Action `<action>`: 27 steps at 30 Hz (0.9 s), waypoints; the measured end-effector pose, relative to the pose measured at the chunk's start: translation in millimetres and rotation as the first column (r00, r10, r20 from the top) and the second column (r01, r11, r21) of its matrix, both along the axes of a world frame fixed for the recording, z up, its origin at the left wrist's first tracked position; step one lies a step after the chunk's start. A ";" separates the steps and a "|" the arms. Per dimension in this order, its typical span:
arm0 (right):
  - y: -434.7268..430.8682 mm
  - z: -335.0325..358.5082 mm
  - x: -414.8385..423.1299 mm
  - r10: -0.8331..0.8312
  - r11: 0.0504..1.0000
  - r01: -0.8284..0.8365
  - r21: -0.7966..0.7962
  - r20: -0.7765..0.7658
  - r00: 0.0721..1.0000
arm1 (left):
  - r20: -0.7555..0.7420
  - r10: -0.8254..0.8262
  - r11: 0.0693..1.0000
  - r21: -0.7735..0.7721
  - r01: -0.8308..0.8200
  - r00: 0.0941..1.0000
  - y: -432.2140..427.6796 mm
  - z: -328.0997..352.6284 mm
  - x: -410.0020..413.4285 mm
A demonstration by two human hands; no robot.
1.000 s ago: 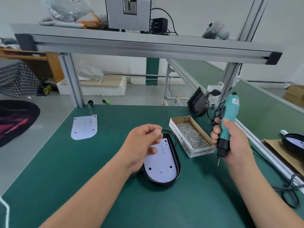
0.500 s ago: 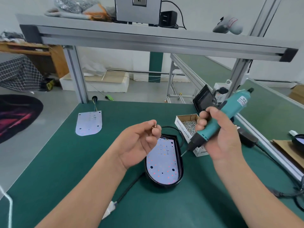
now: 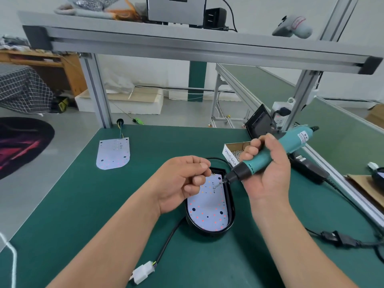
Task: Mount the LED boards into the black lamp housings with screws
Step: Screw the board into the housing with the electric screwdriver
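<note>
A black lamp housing (image 3: 230, 213) lies on the green table with a white LED board (image 3: 207, 206) seated inside it. My left hand (image 3: 182, 181) hovers over the housing's far left end, its fingers curled and pinching small screws (image 3: 213, 174) at the fingertips. My right hand (image 3: 268, 173) grips a teal electric screwdriver (image 3: 266, 156), tilted down to the left. Its bit tip (image 3: 218, 185) points at the board's far end, close to my left fingertips. A second bare LED board (image 3: 113, 152) lies at the table's far left.
A cardboard box of screws (image 3: 234, 151) stands behind my right hand. The housing's cable ends in a white connector (image 3: 143, 273) near the front. A black power supply (image 3: 307, 169) and the screwdriver's cable (image 3: 336, 238) lie at right. An aluminium frame shelf (image 3: 187, 44) spans overhead.
The right hand swung the screwdriver from upright to tilted and brought its bit over the board's far end. The left hand lowered slightly toward the bit with the screws.
</note>
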State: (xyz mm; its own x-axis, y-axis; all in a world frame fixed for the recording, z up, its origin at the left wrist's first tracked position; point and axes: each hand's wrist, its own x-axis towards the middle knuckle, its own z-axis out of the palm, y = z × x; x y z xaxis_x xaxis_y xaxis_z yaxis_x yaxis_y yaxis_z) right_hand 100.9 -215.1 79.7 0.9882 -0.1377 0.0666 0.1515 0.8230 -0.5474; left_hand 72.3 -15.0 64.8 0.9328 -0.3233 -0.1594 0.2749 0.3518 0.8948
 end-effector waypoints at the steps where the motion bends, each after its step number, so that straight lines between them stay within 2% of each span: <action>1: -0.9 -0.1 0.1 -0.005 1.000 0.005 0.001 0.000 1.000 | 0.005 -0.006 1.000 0.016 0.005 1.000 -0.1 0.1 -0.6; 5: -6.9 -0.3 -1.0 0.033 0.999 -0.033 -0.025 -0.002 0.999 | 0.045 0.004 0.992 0.122 -0.009 0.999 -0.5 1.2 -2.5; 10: -4.9 -7.2 -8.1 0.171 0.969 -0.178 -0.169 -0.053 0.984 | 0.086 0.153 0.947 0.272 -0.171 0.984 7.5 2.5 1.3; 13: -2.5 -9.6 -9.3 0.253 0.940 -0.259 -0.224 -0.058 0.966 | 0.082 -0.003 0.904 0.426 -0.032 0.997 24.7 8.3 -1.2; 16: -1.6 -12.3 -10.0 0.328 0.898 -0.336 -0.284 -0.079 0.942 | 0.082 -0.216 0.790 0.601 0.125 0.973 46.6 14.9 -6.4; 21: -6.3 -12.1 -6.4 0.380 0.779 -0.418 -0.468 -0.179 0.908 | -0.019 -0.210 0.650 0.744 0.154 0.977 61.5 9.2 -9.5; 24: -13.1 -12.8 -1.0 0.372 0.738 -0.431 -0.519 -0.219 0.902 | -0.102 -0.306 0.488 0.837 0.248 0.946 55.3 7.2 -12.8; 27: -14.4 -18.7 3.3 0.311 0.704 -0.404 -0.583 -0.258 0.915 | -0.125 -0.383 0.306 0.918 0.253 0.915 43.6 5.7 -16.8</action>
State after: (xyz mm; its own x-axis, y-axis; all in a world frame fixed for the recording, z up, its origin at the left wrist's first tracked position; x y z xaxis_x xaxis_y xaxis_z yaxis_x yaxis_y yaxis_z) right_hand 104.2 -229.5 61.0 0.9595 0.2531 -0.1234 -0.1942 0.2777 -0.9408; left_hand 55.5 28.6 70.5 0.8218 -0.3172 -0.4733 0.0604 -0.7775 0.6260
